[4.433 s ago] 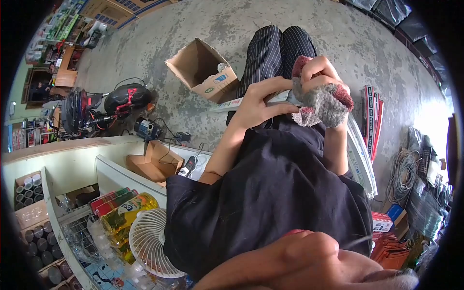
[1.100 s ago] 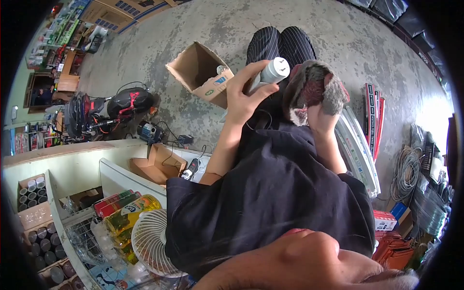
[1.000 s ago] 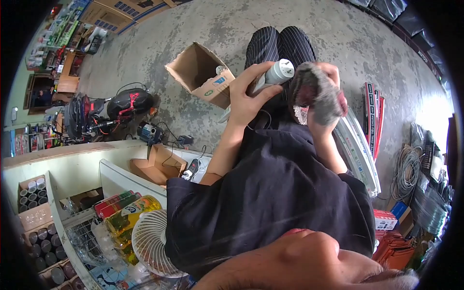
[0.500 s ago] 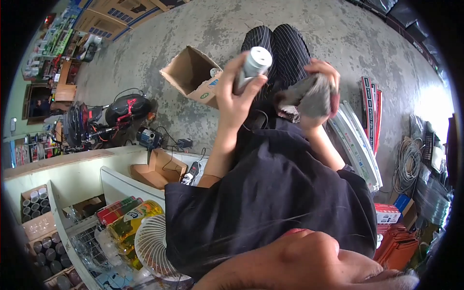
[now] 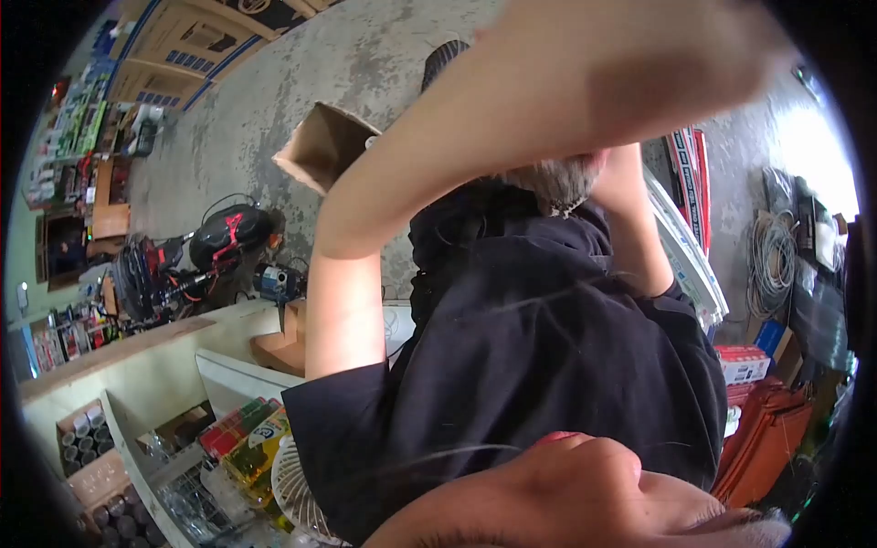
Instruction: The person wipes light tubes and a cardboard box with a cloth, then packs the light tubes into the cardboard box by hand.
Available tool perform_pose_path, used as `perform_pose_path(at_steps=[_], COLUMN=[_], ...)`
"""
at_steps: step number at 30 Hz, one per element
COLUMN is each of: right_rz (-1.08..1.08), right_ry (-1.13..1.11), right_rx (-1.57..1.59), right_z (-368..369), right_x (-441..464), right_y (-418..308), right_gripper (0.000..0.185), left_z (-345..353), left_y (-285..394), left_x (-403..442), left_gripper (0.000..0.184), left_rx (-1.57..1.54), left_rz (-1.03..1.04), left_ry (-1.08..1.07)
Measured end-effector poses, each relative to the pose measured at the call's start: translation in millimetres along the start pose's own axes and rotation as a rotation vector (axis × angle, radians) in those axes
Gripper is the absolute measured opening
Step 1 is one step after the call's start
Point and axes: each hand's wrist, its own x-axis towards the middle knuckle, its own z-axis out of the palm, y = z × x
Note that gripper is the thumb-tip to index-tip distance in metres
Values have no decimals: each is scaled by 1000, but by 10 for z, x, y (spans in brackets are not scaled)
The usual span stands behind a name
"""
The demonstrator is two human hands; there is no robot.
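Note:
My left hand is raised close to the camera at the upper right, badly blurred, with its forearm slanting across the view from the left. Its fingers cannot be made out, and no can shows in it. Under that forearm, my right hand is partly covered, closed on a bunched grey cloth in front of my lap. A small open cardboard box stands on the floor, left of my bent left elbow.
A motorbike-like machine and a blue motor are at left. Below is a pale counter with bottles and a fan. Long red-white packs and coiled cable lie at right.
My left hand has swung up and across to the right, near the camera; the grey-white can it held is out of sight. My right hand keeps the cloth, now partly covered.

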Motion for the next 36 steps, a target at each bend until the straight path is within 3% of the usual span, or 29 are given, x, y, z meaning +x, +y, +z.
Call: perform_pose_path(at_steps=[2,6,10,11,13,14,15,16,18,19,20,21,23,25,26,30,31,32,36], right_rz=[12,-44,-16,26,113,10,41,-11,336,287,324,553,580,832,831,1462,1367,1495,1545], right_ry=[197,630,956,1170,1326,1394,1420,1515,1743,1745,1994,1917,2255,2325,2329,2197,2231,2182,2131], right_rx=[87,-373,-382,-217,-159,-120,-24,-40,-97,-25,103,25,428,494,495,23,99,27,-25], right_z=[-172,-855,-1690,-1730,-2123,-2372,-2407,-2844,-2665,-2830,-2898,-2847,-2804,-2601,-2563,-2030,-2244,-2177,-2144], right_x=[-25,-167,-352,-346,-671,-855,-1060,-1563,-1905,-2406,-2759,-2982,-3443,-3739,-3749,-3277,-3998,-3852,-3834], right_y=[108,271,232,188,390,607,715,1204,1336,1756,2073,2242,2580,2740,2741,2395,2994,2876,2813], right_gripper=[46,31,17,11,12,12,14,14,19,27,31,26,24,37,37,44,37,37,37], left_z=[251,592,578,513,346,252,135,38,-166,-266,-361,-447,-605,-683,-708,-716,-714,-711,-680], left_y=[-59,-125,-195,-234,-331,-381,-442,-514,-649,-732,-807,-869,-977,-1029,-1048,-1077,-1084,-1081,-1089], left_x=[178,372,416,405,343,303,227,160,-33,-159,-305,-459,-745,-979,-1086,-1416,-1481,-1535,-1703], left_gripper=[55,55,56,56,56,57,57,57,57,57,58,58,52,56,59,57,57,56,54], left_rx=[-1,2,9,17,26,27,31,34,37,34,28,24,-29,-39,-51,-69,-70,-60,-62], left_rz=[98,199,202,185,139,107,63,20,-84,-141,-199,-256,-404,-487,-568,-692,-692,-722,-789], left_ry=[-65,-107,-58,-30,35,65,101,140,216,252,288,320,378,408,439,504,503,510,537])
